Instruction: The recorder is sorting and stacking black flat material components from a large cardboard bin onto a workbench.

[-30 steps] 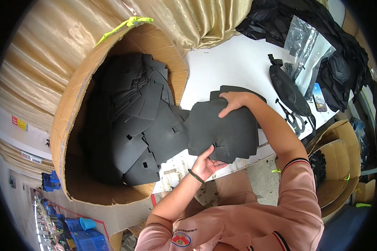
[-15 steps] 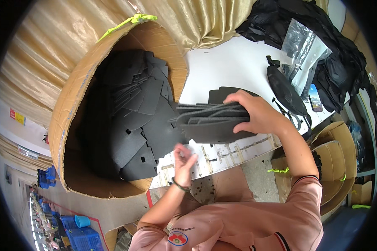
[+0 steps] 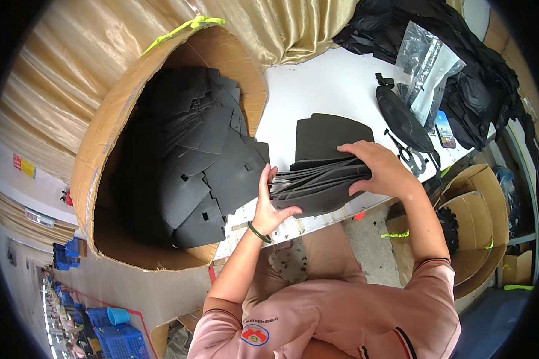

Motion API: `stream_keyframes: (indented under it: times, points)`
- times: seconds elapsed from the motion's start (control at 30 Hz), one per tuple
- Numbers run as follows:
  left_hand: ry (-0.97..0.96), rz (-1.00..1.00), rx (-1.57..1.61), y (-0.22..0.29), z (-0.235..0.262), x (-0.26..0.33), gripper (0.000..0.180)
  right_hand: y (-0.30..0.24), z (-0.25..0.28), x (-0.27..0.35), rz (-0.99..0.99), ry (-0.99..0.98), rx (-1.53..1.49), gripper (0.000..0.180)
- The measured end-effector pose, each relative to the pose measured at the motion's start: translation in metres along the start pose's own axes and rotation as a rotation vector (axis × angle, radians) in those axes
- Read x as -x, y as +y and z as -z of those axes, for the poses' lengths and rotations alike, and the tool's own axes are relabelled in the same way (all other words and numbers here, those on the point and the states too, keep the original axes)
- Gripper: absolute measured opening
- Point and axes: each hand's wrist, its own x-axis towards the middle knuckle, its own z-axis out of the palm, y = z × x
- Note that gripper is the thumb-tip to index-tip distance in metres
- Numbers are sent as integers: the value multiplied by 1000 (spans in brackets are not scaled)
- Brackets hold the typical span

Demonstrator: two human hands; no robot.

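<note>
Centre of frame: stack of black foam sheets held on edge over the white table front rim. Right hand clamped over the stack's right end, fingers curled on top. Left hand flat and open, palm pressed against the stack's left edge. Left of frame: large cardboard box full of loose black foam pieces. Black pouch upper right on the table.

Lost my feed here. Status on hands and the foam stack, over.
Left hand flat against stack end. Right hand gripping black foam stack over white table. Nothing in the way.
</note>
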Motion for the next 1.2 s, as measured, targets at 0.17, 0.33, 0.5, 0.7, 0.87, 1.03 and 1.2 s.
stream_keyframes:
  times: [0.17, 0.33, 0.5, 0.7, 0.87, 1.03, 1.2]
  points:
    - [-12, 6, -49, -4, -2, -10, 104, -1, -7, 10, -6, 171, 108, 82]
    - [-29, -103, -238, 9, -8, -28, 75, -17, -12, 5, 252, 305, 284, 65]
    - [-65, -131, -257, 4, -11, -36, 71, 9, -24, -2, 228, 392, -11, 23]
    - [-102, 75, 1, 2, -20, -37, 91, 60, -16, 10, 116, 444, -450, 22]
    - [-99, -55, -53, -12, -24, -36, 108, 71, -27, 12, 83, 380, -496, 30]
    - [-55, 26, 35, -19, -30, -35, 108, 59, -17, 14, -25, 384, -30, 52]
    - [-61, 26, 33, -29, -32, -35, 99, 23, 7, -2, 123, 340, 4, 59]
